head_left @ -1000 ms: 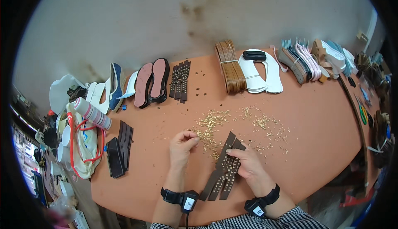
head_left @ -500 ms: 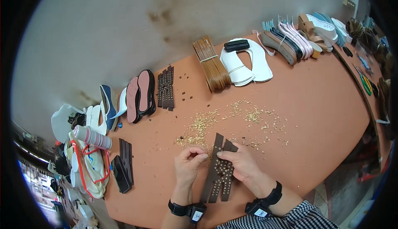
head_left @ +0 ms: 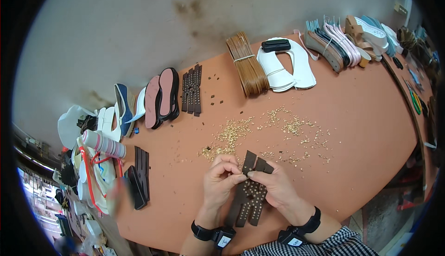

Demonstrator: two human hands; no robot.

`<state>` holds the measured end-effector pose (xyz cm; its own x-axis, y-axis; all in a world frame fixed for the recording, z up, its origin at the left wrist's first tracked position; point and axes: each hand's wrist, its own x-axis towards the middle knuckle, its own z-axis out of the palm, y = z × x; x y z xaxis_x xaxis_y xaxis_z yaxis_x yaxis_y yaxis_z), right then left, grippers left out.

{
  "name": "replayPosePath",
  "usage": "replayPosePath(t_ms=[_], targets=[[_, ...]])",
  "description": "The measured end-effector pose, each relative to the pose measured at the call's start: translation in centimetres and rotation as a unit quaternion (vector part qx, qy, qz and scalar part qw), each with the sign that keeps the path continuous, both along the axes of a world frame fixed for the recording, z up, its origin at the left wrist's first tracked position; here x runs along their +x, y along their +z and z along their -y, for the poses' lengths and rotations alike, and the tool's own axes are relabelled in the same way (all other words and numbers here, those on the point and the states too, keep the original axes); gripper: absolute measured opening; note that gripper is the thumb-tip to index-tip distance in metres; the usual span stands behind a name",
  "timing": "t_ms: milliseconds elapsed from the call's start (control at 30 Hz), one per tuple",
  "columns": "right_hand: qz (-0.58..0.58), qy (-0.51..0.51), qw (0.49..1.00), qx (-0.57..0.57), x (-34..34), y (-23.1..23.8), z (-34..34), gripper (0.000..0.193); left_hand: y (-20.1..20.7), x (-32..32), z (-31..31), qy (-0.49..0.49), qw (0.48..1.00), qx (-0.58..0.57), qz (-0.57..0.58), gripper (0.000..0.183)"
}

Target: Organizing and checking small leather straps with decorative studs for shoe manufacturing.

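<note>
A dark brown shoe upper of slit leather strips point(head_left: 252, 200), dotted with small metal studs, lies at the table's near edge. My right hand point(head_left: 283, 192) grips its upper right part, thumb on top. My left hand point(head_left: 218, 186) has thumb and forefinger pinched together at the strip's left side, close to my right thumb. Whatever sits in that pinch is too small to make out. Just beyond my hands, loose gold-coloured studs point(head_left: 234, 133) are scattered over the table, with more studs point(head_left: 293, 126) to the right.
On the orange-brown table point(head_left: 361, 140) stand a studded upper point(head_left: 191, 90), pink-topped soles point(head_left: 168, 91), a bundle of brown strips point(head_left: 248, 66), white cut pieces point(head_left: 302, 68) and a black case point(head_left: 276, 45). Dark strips point(head_left: 142, 172) and a bag point(head_left: 104, 177) lie left; wedge soles point(head_left: 331, 47) stand far right.
My left hand has moved right and its pinched fingers have come to the upper beside my right thumb. The upper's top end has bent somewhat. The whole view has shifted slightly.
</note>
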<state>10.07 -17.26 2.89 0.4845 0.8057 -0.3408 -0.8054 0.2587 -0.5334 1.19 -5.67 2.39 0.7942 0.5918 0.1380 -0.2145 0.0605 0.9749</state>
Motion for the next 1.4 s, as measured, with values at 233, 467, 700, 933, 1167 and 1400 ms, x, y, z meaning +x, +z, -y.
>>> replayPosePath(t_ms=[233, 467, 700, 933, 1167, 1400], targets=[[0.03, 0.003, 1.0, 0.007, -0.2, -0.1, 0.1, 0.019, 0.3, -0.1, -0.2, 0.0, 1.0, -0.003, -0.026, 0.017], [0.057, 0.013, 0.998, -0.007, -0.2, -0.2, 0.1, 0.015, 0.3, -0.1, -0.4, -0.006, 0.999, 0.011, -0.035, 0.017], [0.086, 0.042, 0.995, -0.008, 0.2, -0.2, 0.1, 0.013, -0.1, -0.1, -0.5, -0.046, 0.994, -0.097, -0.018, 0.018], [0.145, 0.051, 0.988, -0.02, 0.5, -0.3, 0.1, 0.013, 0.0, -0.1, -1.1, -0.058, 0.995, -0.059, -0.057, 0.017], [0.146, 0.065, 0.987, -0.034, 0.6, -0.5, 0.1, 0.016, -0.6, -0.4, -1.7, -0.058, 0.998, 0.005, -0.037, 0.018], [0.192, 0.082, 0.976, -0.052, 0.6, -0.4, 0.2, 0.016, -0.5, -0.6, -2.0, -0.063, 0.996, 0.031, -0.061, 0.018]])
